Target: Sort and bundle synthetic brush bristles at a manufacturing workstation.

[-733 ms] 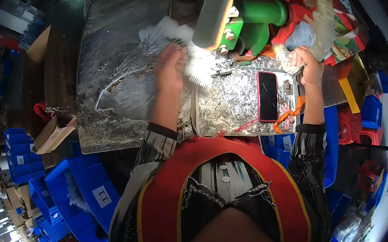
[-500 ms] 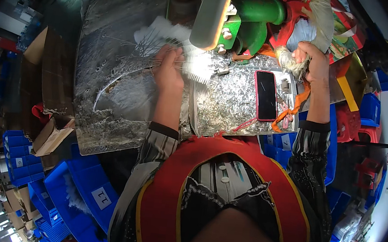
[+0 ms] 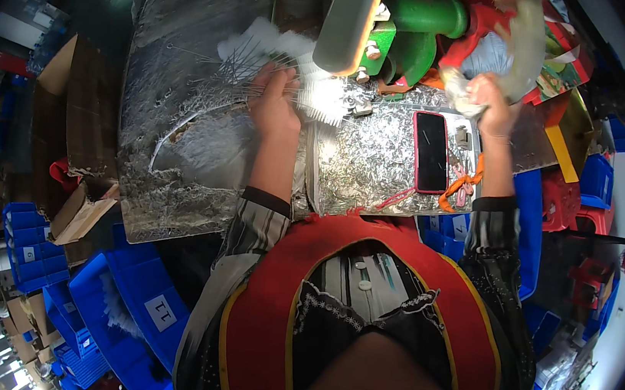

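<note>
My left hand (image 3: 275,106) is closed around a bunch of thin wire-stemmed brushes. Their wires (image 3: 238,69) fan out to the left, and white bristles (image 3: 322,97) show to the right of the fingers, under bright light. My right hand (image 3: 494,102) grips the lower end of a pale, cloth-wrapped handle (image 3: 527,54) that curves up beside a green machine (image 3: 429,14). The handle is blurred by motion. Between my hands, the machine's small metal jaw part (image 3: 359,106) sits near the bristle ends.
A lamp (image 3: 349,22) hangs over the worn metal-covered bench (image 3: 196,205). A phone (image 3: 430,154) in a pink case lies on foil-like sheeting, beside an orange strap (image 3: 461,190). Blue bins (image 3: 125,281) and a cardboard box (image 3: 91,108) stand to the left.
My right hand has moved left and slightly down, bringing the wrapped handle's lower end with it. My left hand keeps its hold on the brushes and has barely moved.
</note>
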Demonstrator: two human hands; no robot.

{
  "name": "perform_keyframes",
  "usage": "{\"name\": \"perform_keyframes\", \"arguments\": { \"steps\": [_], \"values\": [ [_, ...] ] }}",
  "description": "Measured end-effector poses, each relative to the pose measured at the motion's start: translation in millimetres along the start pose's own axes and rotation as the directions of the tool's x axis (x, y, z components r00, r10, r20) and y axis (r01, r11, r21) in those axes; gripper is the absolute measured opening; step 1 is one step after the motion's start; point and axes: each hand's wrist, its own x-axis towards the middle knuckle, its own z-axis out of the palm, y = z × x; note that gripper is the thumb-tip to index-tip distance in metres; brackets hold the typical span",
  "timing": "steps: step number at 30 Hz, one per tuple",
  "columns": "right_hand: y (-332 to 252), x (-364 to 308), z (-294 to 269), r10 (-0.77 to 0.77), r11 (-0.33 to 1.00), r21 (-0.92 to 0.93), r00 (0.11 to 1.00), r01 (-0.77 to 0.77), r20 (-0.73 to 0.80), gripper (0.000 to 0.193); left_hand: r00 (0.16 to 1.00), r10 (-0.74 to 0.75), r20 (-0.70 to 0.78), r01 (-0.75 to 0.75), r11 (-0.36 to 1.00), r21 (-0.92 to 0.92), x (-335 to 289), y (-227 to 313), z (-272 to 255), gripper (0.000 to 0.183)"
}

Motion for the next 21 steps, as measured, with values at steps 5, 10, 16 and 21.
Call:
{"name": "perform_keyframes", "arguments": {
  "steps": [5, 10, 16, 21],
  "values": [
    [21.5, -1.4, -13.2, 0.099, 0.994, 0.025, 0.989, -0.102, 0.111, 0.026, 0.981, -0.153, 0.123, 0.129, 0.974, 0.185, -13.7, 19.6, -1.7, 0.035],
    [-13.0, 8.6, -3.2, 0.215, 0.975, 0.038, 0.974, -0.218, 0.068, 0.025, 0.877, -0.413, 0.247, 0.325, 0.886, 0.331, -16.1, 33.7, -13.3, 0.026],
    [-38.0, 19.3, -3.6, 0.389, 0.921, 0.003, 0.921, -0.389, 0.035, 0.028, 0.922, -0.286, 0.261, 0.265, 0.958, 0.114, -8.3, 30.2, -12.5, 0.02],
    [-36.3, 19.1, -3.8, 0.393, 0.92, -0.021, 0.918, -0.392, 0.053, 0.031, 0.939, -0.207, 0.273, 0.206, 0.978, 0.032, -3.9, 23.0, -20.7, 0.022]
  ]
}}
